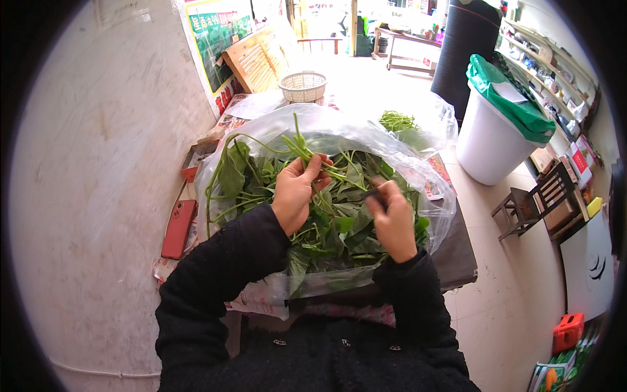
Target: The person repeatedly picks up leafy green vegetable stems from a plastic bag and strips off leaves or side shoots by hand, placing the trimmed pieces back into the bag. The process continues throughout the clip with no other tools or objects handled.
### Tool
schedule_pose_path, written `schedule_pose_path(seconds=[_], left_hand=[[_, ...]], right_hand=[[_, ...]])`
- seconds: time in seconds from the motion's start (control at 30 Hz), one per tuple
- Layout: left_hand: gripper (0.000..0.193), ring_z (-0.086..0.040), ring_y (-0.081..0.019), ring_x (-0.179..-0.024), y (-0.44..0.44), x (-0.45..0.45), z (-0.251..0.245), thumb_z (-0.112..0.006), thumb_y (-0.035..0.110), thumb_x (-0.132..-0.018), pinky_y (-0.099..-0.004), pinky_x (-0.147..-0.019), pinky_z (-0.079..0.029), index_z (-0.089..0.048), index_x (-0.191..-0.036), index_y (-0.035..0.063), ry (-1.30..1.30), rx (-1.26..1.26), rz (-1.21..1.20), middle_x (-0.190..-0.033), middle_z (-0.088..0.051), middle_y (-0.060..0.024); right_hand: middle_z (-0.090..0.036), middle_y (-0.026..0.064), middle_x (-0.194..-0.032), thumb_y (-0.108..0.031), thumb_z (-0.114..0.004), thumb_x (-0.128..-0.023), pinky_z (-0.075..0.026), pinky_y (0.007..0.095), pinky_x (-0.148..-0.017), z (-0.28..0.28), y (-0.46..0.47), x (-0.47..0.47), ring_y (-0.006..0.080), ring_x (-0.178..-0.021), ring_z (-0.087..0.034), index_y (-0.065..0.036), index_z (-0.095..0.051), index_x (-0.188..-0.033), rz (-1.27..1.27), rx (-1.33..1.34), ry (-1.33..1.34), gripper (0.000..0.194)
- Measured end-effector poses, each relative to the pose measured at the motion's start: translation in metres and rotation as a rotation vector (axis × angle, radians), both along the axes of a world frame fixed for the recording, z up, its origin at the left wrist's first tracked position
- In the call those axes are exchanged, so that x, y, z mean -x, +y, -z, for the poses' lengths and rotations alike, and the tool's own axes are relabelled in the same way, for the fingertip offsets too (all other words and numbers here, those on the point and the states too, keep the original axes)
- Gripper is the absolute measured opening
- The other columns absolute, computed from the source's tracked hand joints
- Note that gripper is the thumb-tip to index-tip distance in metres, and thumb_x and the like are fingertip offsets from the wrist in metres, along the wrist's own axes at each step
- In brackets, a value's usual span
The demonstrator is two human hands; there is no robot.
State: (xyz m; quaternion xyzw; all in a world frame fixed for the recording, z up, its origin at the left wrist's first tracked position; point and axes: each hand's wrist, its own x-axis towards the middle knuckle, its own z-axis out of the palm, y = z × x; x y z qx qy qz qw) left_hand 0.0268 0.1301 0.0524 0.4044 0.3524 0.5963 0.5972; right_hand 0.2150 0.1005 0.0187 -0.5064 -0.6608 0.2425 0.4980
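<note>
A bunch of green leafy stems [300, 146] is held in my left hand [296, 193], pinched between thumb and fingers with the cut ends pointing up and away. My right hand [394, 220] is slightly blurred at the leafy side of those stems. Between its thumb and fingers sits a small dark object [371, 194], too blurred to identify. Below both hands lies a large heap of leafy green vegetable [343, 230] in an open clear plastic bag [338, 120]. One long stem arches out over the heap's left side.
Behind the bag, more cut stems [397, 121] lie on plastic. A woven plastic basket [302, 87] stands farther back. Left are a red phone [180, 229] and the wall [98, 196]. Right are a white bin [494, 132] with a green liner and a wooden chair [531, 201].
</note>
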Motion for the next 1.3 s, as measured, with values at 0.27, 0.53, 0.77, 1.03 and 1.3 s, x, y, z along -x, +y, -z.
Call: schedule_pose_path(seconds=[0.27, 0.53, 0.77, 1.03, 1.3], left_hand=[[0.017, -0.053, -0.0067, -0.074, 0.003, 0.004, -0.013, -0.050, 0.023, -0.099, -0.0194, -0.064, -0.046, -0.058, -0.100, 0.0083, -0.095, 0.009, 0.049, -0.101, -0.063, -0.0037], [0.019, -0.032, -0.0046, -0.056, -0.008, -0.010, 0.005, -0.045, 0.022, -0.101, -0.0211, -0.051, -0.027, -0.055, -0.093, 0.0079, -0.041, 0.027, 0.077, -0.085, -0.062, -0.0026], [0.015, -0.042, -0.0102, -0.072, 0.006, -0.008, 0.003, -0.041, 0.021, -0.103, -0.0245, -0.067, -0.037, -0.050, -0.099, 0.0098, -0.129, -0.002, -0.109, -0.102, -0.062, -0.0086], [0.018, -0.053, -0.0180, -0.088, -0.002, -0.029, -0.004, -0.032, 0.021, -0.104, -0.0312, -0.084, -0.046, -0.043, -0.103, 0.0071, -0.212, 0.033, -0.099, -0.116, -0.059, -0.0168], [0.020, -0.056, -0.0224, -0.099, -0.010, -0.027, -0.009, -0.029, 0.021, -0.105, -0.0348, -0.092, -0.046, -0.042, -0.103, 0.0062, -0.177, 0.060, -0.048, -0.118, -0.058, -0.0174]], right_hand=[[-0.066, 0.0101, -0.084, 0.000, -0.060, -0.086, -0.048, 0.0278, -0.068, 0.010, -0.011, 0.023, 0.0136, -0.080, -0.063, 0.001, -0.048, -0.092, -0.440, 0.225, 0.452, 0.014], [-0.069, 0.0140, -0.076, -0.005, -0.059, -0.085, -0.050, 0.0328, -0.066, 0.005, 0.009, 0.022, 0.0270, -0.070, -0.068, 0.001, -0.052, -0.087, 0.346, -0.029, -0.046, 0.009], [-0.066, 0.0135, -0.095, -0.002, -0.058, -0.088, -0.047, 0.0285, -0.072, 0.000, -0.004, 0.004, 0.0161, -0.082, -0.062, 0.004, -0.054, -0.094, 0.289, -0.285, -0.137, 0.009], [-0.065, 0.0201, -0.091, -0.005, -0.062, -0.083, -0.048, 0.0397, -0.073, 0.000, -0.018, 0.049, 0.0367, -0.084, -0.062, 0.001, -0.054, -0.095, -0.070, 0.016, 0.191, 0.016], [-0.061, 0.0078, -0.078, -0.002, -0.060, -0.087, -0.045, 0.0275, -0.064, 0.008, -0.012, 0.052, 0.0121, -0.070, -0.057, 0.001, -0.049, -0.094, -0.022, 0.008, 0.259, 0.013]])
